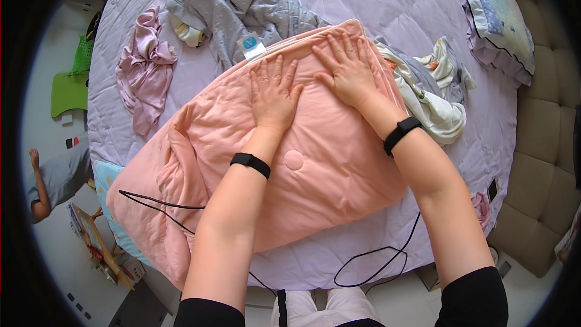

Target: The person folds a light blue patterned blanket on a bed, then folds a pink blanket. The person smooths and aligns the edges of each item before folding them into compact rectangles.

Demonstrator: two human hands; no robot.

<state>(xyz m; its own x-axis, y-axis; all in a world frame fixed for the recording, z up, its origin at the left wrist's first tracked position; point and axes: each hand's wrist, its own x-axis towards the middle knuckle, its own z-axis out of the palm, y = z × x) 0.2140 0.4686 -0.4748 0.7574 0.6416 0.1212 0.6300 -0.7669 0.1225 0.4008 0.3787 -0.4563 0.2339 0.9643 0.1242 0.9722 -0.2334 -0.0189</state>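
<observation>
A thick pink quilt (339,163) lies folded on the bed, with a stitched round patch near its middle and a white-and-blue tag (252,46) at its far edge. My left hand (274,97) rests flat on the quilt just below the tag, fingers spread. Farther right, my right hand (347,71) presses flat near the quilt's far right corner, its fingers also apart. Neither hand holds anything. The quilt's left end is bunched into loose folds.
Beyond the quilt lie a crumpled grey blanket (260,0) and pink satin cloth (145,69). White and grey clothes (433,94) touch its right side. A pillow (493,3) leans by the tufted headboard (535,145). Black cable (372,272) loops near me. Another person (60,175) is at left.
</observation>
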